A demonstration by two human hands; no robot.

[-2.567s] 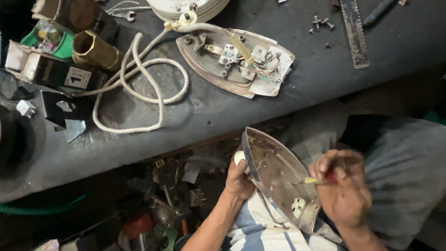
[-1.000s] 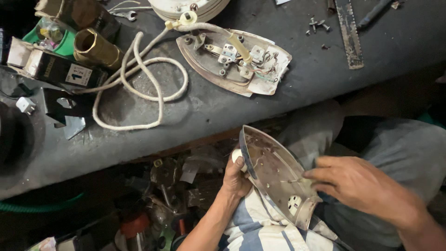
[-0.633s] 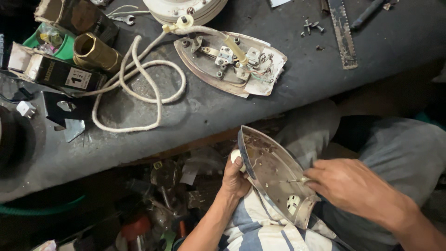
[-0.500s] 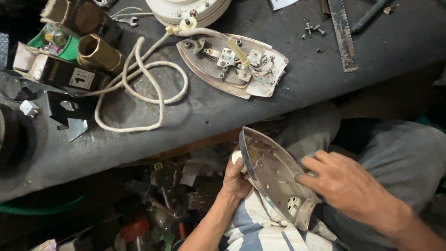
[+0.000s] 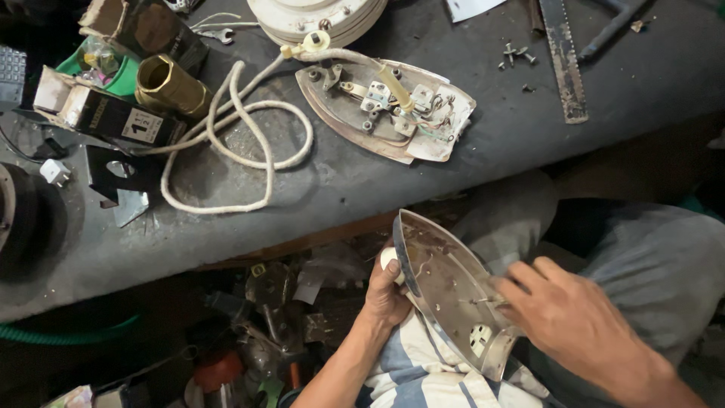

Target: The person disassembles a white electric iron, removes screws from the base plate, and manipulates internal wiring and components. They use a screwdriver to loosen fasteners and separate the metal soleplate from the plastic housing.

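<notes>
Iron cover: shiny metal shell (image 5: 445, 298), tilted on edge over my lap, below the workbench (image 5: 483, 166) edge.
Left hand: my left hand (image 5: 387, 291) grips the shell's outer side, thumb hooked over the rim.
Right hand: my right hand (image 5: 570, 321) has fingers curled at the shell's inner face, pinching something thin (a screw or small tool, can't tell which).
Bench: iron soleplate (image 5: 385, 109) with exposed wiring, white cord (image 5: 242, 143) looped beside it, loose screws (image 5: 515, 54) near a metal file (image 5: 563, 60).
Risk: shell could slip off my knee if my left grip loosens; a small part could drop into the clutter under the bench.
Hidden: right fingertips blurred; shell's lower end cut by my lap.
</notes>
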